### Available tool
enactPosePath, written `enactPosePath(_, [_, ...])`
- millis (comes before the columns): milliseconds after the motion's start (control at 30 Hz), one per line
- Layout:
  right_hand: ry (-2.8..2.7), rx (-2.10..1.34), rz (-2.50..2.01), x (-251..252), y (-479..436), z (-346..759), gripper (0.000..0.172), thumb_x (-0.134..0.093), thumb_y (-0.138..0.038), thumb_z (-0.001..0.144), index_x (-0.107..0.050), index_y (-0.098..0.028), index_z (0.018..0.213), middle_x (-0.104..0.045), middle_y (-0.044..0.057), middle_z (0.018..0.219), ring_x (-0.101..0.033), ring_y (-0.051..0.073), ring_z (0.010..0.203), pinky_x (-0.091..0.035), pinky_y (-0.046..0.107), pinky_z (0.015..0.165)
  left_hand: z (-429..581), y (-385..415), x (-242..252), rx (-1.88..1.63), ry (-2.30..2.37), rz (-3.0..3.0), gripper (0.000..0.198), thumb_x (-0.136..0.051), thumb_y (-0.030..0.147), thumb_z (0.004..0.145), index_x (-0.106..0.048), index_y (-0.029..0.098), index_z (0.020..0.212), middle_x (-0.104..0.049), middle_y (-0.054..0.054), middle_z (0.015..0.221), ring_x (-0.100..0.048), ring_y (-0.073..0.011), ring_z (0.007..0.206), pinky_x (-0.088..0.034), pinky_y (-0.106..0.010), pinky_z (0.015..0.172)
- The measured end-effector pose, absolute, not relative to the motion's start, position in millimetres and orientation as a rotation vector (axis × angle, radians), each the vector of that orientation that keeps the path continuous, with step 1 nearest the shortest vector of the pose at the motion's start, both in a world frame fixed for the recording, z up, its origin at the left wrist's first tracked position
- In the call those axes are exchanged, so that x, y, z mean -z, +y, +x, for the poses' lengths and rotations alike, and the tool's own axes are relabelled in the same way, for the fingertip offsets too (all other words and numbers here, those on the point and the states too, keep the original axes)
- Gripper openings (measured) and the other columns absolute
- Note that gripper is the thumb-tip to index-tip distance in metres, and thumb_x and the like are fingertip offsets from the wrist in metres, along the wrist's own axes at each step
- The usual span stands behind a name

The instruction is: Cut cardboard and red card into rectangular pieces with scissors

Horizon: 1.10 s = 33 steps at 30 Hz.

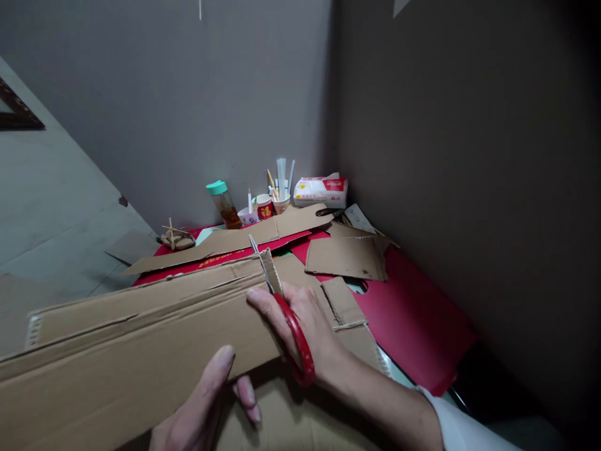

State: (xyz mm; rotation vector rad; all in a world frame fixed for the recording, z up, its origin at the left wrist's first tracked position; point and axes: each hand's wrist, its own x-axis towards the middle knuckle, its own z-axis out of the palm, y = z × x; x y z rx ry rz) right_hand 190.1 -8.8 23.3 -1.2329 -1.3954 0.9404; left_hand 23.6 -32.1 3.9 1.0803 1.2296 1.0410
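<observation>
A long folded strip of cardboard [154, 351] slants across the lower left. My left hand [201, 394] grips its lower edge, thumb on top and fingers underneath. My right hand [305, 319] is closed round a pair of scissors with red handles [298, 341]. Its thumb presses on the strip's right end. The blades [254, 244] stick up past the far edge, beside a narrow upright flap of card [271, 270] at that end. Part of the blades is hidden by the cardboard.
Cut cardboard pieces [347, 257] lie on a red-covered table [413, 313]. Behind stand a bottle with a green lid [225, 205], cups holding pens and sticks [282, 203], and a tissue pack [320, 192]. Grey walls [197, 106] meet in the corner behind the table.
</observation>
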Motion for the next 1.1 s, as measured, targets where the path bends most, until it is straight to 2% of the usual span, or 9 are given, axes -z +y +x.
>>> enactPosePath(133, [-1.309, -0.900, -1.271, -29, -3, 204, 0.047, -0.049, -0.061, 0.093, -0.059, -0.019, 0.075, -0.059, -0.001, 0.061, -0.056, 0.013, 0.056, -0.042, 0.023, 0.054, 18, -18, -13, -1.065, 1.133, 0.915, 0.018, -0.081, 0.036, 0.067, -0.078, 0.019, 0.070, -0.072, -0.003, 0.063, -0.064, -0.0206, 0.054, -0.058, -0.029, 0.053])
enactPosePath(233, [-1.316, -0.836, -1.289, -37, 1, 218, 0.045, -0.053, -0.063, 0.091, -0.054, -0.020, 0.075, -0.057, -0.003, 0.055, -0.054, 0.012, 0.048, -0.042, 0.023, 0.052, 17, -11, -18, -1.229, 1.177, 0.631, 0.018, -0.082, 0.023, 0.058, -0.075, 0.020, 0.074, -0.077, -0.004, 0.078, -0.073, -0.0282, 0.078, -0.064, -0.034, 0.067])
enactPosePath(300, [-1.384, -0.765, -1.320, -42, 4, 227, 0.041, -0.061, -0.059, 0.087, -0.053, -0.021, 0.076, -0.058, -0.003, 0.055, -0.055, 0.012, 0.048, -0.043, 0.024, 0.053, 17, -9, -23, -1.286, 1.186, 0.525, 0.019, -0.077, 0.015, 0.056, -0.073, 0.020, 0.074, -0.078, -0.003, 0.079, -0.073, -0.0304, 0.090, -0.064, -0.037, 0.078])
enactPosePath(433, [-1.489, -0.628, -1.375, -49, 9, 245, 0.035, -0.067, -0.052, 0.085, -0.056, -0.019, 0.081, -0.065, 0.001, 0.060, -0.064, 0.016, 0.055, -0.047, 0.027, 0.060, 12, -5, -31, -1.272, 1.175, 0.527, 0.023, -0.070, 0.004, 0.054, -0.071, 0.022, 0.069, -0.078, -0.002, 0.074, -0.073, -0.0305, 0.093, -0.064, -0.037, 0.081])
enactPosePath(633, [-1.448, -0.987, -1.167, -53, -5, 259, 0.032, -0.063, -0.048, 0.089, -0.055, -0.018, 0.085, -0.067, 0.003, 0.069, -0.068, 0.017, 0.064, -0.051, 0.027, 0.061, 7, -7, -30, -1.097, 1.146, 0.612, 0.025, -0.079, 0.008, 0.046, -0.073, 0.016, 0.068, -0.077, -0.006, 0.069, -0.073, -0.0289, 0.067, -0.063, -0.044, 0.074])
enactPosePath(700, [-1.513, -1.056, -1.183, -54, -13, 257, 0.030, -0.064, -0.047, 0.089, -0.057, -0.018, 0.086, -0.065, 0.001, 0.069, -0.063, 0.014, 0.061, -0.047, 0.025, 0.058, 8, -10, -29, -1.018, 1.106, 0.640, 0.029, -0.082, 0.010, 0.047, -0.075, 0.015, 0.075, -0.077, -0.007, 0.069, -0.074, -0.0319, 0.073, -0.061, -0.046, 0.079])
enactPosePath(833, [-1.634, -0.962, -1.331, -53, -22, 250, 0.029, -0.073, -0.044, 0.082, -0.061, -0.019, 0.093, -0.060, -0.003, 0.070, -0.050, 0.011, 0.058, -0.037, 0.023, 0.053, 8, -12, -25, -0.855, 0.978, 0.853, 0.028, -0.079, 0.021, 0.057, -0.078, 0.015, 0.085, -0.078, -0.010, 0.073, -0.072, -0.0382, 0.093, -0.055, -0.050, 0.090])
enactPosePath(967, [-1.687, -1.016, -1.355, -47, -23, 241, 0.030, -0.078, -0.039, 0.077, -0.060, -0.019, 0.091, -0.053, -0.005, 0.070, -0.045, 0.012, 0.063, -0.034, 0.023, 0.056, -1, -8, -17, -0.779, 0.937, 1.156, 0.028, -0.077, 0.025, 0.062, -0.078, 0.019, 0.090, -0.078, -0.007, 0.078, -0.068, -0.0370, 0.103, -0.048, -0.051, 0.099])
enactPosePath(1100, [-1.660, -1.132, -1.283, -40, -24, 232, 0.028, -0.074, -0.038, 0.078, -0.052, -0.020, 0.082, -0.042, -0.006, 0.066, -0.037, 0.012, 0.062, -0.030, 0.023, 0.056, -7, -3, -17, -0.571, 0.884, 1.324, 0.022, -0.071, 0.027, 0.068, -0.077, 0.020, 0.088, -0.078, -0.005, 0.089, -0.064, -0.0350, 0.104, -0.044, -0.051, 0.101])
